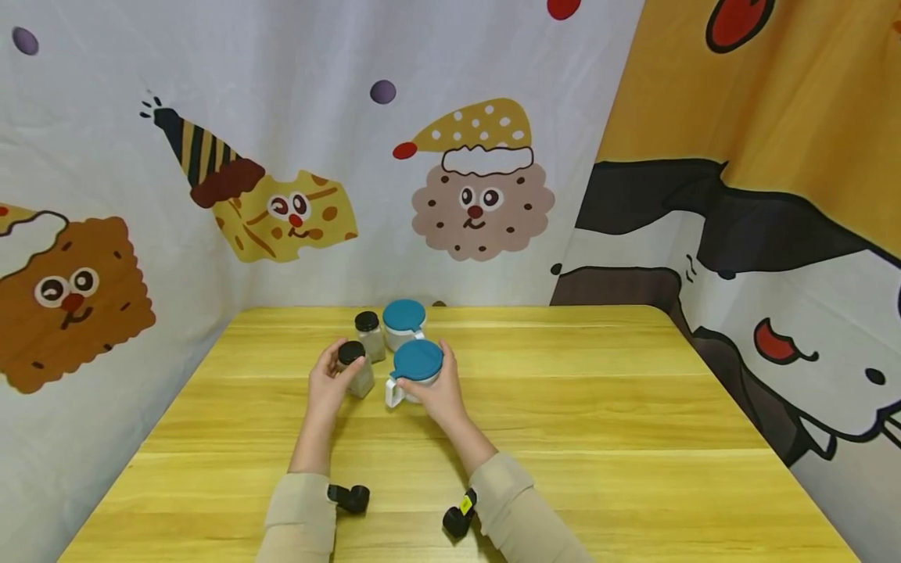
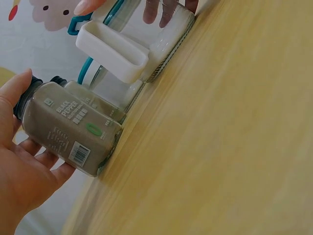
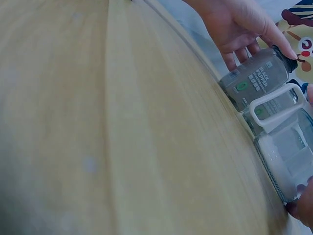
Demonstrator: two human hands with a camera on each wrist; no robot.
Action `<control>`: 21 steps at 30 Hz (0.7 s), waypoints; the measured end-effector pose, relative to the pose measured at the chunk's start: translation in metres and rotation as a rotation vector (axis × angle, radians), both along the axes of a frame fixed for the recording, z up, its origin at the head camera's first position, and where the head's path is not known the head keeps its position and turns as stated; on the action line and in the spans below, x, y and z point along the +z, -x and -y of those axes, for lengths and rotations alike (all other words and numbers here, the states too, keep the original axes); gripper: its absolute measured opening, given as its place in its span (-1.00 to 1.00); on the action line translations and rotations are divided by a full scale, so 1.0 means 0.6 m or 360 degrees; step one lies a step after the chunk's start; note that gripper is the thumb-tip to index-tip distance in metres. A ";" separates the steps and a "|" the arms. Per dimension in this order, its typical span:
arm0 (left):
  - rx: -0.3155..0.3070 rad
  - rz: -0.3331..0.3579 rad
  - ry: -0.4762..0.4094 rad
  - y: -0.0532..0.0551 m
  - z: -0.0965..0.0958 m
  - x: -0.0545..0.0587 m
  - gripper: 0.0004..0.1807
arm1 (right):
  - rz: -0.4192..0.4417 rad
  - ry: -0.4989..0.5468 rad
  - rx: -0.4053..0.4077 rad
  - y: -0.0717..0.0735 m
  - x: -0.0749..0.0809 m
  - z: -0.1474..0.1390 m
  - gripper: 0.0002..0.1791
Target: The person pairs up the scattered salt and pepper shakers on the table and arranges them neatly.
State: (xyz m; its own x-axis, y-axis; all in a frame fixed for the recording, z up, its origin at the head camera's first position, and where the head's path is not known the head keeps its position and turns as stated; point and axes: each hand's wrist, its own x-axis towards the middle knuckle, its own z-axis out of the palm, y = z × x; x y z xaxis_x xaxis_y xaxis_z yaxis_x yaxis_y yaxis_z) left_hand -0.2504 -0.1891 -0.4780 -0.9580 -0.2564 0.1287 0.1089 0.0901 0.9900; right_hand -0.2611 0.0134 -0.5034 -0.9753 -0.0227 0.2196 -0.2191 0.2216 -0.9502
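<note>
My left hand [image 1: 329,381] grips a black pepper bottle [image 2: 68,125] with a black cap, thumb near the cap and fingers behind. The bottle stands upright on the wooden table. To its right, my right hand [image 1: 439,393] holds a clear jar [image 3: 286,154] with a blue lid [image 1: 418,360] and a white handle [image 2: 112,51]; the handle points toward the left hand. White contents lie low in this jar. Just behind stand a second pepper bottle [image 1: 370,338] and a second blue-lidded jar [image 1: 404,322], neither one touched by a hand.
The yellow wood-grain table [image 1: 598,438] reaches back to a cartoon-printed curtain [image 1: 317,70]. All the bottles and jars stand near the table's far edge, left of its middle. A small black camera [image 1: 352,499] sits at the left wrist, another camera [image 1: 459,518] at the right.
</note>
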 end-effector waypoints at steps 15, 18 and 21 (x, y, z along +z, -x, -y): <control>0.0003 0.0047 -0.0067 0.000 -0.001 -0.002 -0.35 | 0.0017 0.0008 0.0000 0.003 -0.004 0.001 0.15; -0.0003 0.0056 -0.0080 0.000 -0.001 0.000 -0.34 | 0.0017 0.0021 0.0008 0.004 -0.001 0.001 0.13; -0.0003 0.0059 -0.0089 -0.001 -0.001 0.003 -0.34 | 0.0031 0.0036 0.0015 0.006 0.000 0.001 0.13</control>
